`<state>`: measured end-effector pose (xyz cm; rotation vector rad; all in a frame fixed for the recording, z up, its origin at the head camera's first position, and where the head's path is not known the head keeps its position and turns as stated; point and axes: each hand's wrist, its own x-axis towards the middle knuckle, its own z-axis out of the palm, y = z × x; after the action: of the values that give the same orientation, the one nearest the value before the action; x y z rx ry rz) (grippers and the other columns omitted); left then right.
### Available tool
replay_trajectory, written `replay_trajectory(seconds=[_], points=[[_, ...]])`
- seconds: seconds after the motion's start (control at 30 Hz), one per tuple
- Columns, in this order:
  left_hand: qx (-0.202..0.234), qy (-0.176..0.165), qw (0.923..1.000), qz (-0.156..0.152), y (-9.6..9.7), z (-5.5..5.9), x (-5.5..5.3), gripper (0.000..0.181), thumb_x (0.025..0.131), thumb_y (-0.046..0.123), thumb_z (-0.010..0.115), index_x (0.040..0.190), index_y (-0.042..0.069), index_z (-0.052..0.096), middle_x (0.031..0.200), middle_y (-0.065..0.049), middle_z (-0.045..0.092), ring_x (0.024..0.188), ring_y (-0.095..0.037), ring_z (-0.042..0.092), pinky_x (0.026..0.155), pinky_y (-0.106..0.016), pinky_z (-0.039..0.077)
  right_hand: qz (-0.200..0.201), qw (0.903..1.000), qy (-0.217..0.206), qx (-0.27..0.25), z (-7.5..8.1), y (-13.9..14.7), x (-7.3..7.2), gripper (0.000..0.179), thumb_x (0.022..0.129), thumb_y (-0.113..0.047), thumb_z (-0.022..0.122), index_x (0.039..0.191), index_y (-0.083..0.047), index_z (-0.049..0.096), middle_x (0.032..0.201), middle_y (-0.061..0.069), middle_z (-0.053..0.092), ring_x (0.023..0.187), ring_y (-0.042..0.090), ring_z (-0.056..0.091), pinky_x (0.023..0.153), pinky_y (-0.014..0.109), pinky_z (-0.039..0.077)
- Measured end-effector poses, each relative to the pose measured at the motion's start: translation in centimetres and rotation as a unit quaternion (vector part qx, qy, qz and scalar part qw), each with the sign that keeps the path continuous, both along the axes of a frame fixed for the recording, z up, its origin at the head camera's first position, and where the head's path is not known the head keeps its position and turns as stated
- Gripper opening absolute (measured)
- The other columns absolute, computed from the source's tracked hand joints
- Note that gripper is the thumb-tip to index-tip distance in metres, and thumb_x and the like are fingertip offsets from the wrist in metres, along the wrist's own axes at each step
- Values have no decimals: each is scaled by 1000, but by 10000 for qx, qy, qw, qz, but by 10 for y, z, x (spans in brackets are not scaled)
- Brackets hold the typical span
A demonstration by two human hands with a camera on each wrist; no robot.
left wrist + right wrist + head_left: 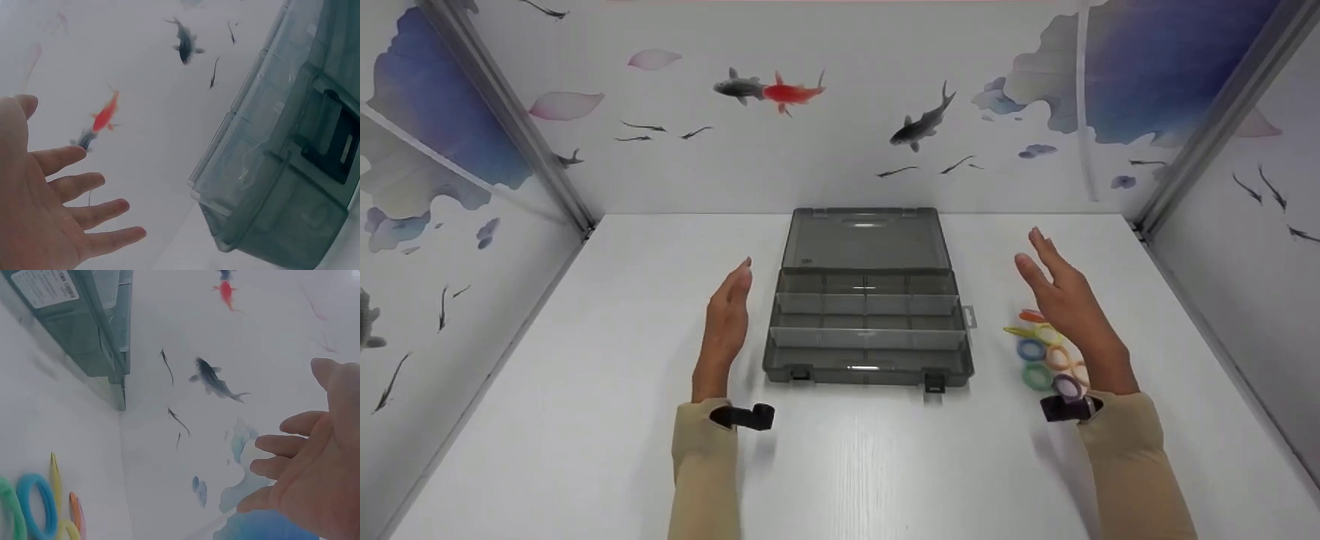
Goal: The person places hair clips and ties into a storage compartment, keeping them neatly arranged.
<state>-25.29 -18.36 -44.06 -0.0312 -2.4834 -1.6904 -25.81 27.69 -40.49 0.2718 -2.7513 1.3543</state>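
Observation:
A grey see-through plastic compartment box (864,379) stands in the middle of the white table, its lid (866,240) folded back toward the rear wall. Left of the box, my left hand (725,319) is held up with straight fingers and nothing in it; the left wrist view shows its fingers (101,208) spread apart. On the other side, my right hand (1069,300) is raised with its fingers extended, also holding nothing. Beneath and beside it lies a loose group of coloured rings, among them a blue ring (1031,349), a green ring (1037,377) and a purple ring (1066,387), partly covered by the hand and wrist.
White panels printed with fish and leaves enclose the table at the back and both sides, joined by metal corner posts (510,112). Dividers (866,339) split the box into several compartments. A latch (934,381) sticks out at its front, and a label (46,287) is on its side.

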Motion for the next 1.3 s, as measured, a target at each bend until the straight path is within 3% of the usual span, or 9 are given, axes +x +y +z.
replay_trajectory(seconds=[0.2, 0.43, 0.6, 0.8, 0.93, 1.3], points=[[884, -556, 9941, -294, -7, -21, 0, 63, 107, 52, 31, 154, 12, 39, 159, -14, 40, 144, -39, 42, 111, -55, 42, -170, 9982, -75, -574, -14, 12, 3, 67, 106, -51, 36, 161, -18, 17, 168, 9, 17, 155, 36, 15, 121, 60, 18], [800, -1200, 9892, -278, -10, -41, 4, 61, 106, 49, 42, 152, 9, 43, 154, -18, 46, 137, -40, 50, 107, -53, 46, -570, 9968, -55, -561, -15, 29, 10, 65, 105, -54, 38, 153, -10, 41, 160, 17, 38, 149, 40, 32, 117, 63, 26], [716, -1432, 9865, -347, -9, -44, 4, 56, 105, 46, 47, 151, 14, 45, 155, -18, 45, 135, -39, 53, 105, -51, 49, -792, 9954, -423, -329, -17, 46, 14, 68, 103, -56, 42, 151, -8, 43, 157, 21, 41, 146, 43, 35, 115, 64, 29], [611, -1584, 9841, -522, -17, -49, 6, 49, 106, 33, 49, 152, 15, 44, 155, -16, 46, 133, -38, 54, 95, -45, 55, -961, 9920, -803, -161, -30, 60, 15, 69, 98, -59, 50, 149, -12, 47, 150, 19, 48, 136, 34, 45, 114, 58, 37], [526, -1608, 9834, -663, -21, -51, 9, 49, 105, 24, 51, 153, 15, 43, 157, -13, 44, 139, -40, 48, 89, -45, 58, -907, 9918, -877, -206, -41, 64, 12, 70, 97, -57, 56, 149, -11, 48, 147, 21, 49, 138, 38, 41, 114, 62, 34], [576, -1810, 9780, -864, -21, -53, 10, 52, 102, 19, 57, 152, 15, 44, 160, -12, 40, 144, -38, 42, 91, -50, 57, -595, 9799, -1904, -33, -64, 77, 5, 81, 92, -60, 61, 152, -9, 42, 157, 25, 36, 140, 44, 37, 116, 61, 29]])
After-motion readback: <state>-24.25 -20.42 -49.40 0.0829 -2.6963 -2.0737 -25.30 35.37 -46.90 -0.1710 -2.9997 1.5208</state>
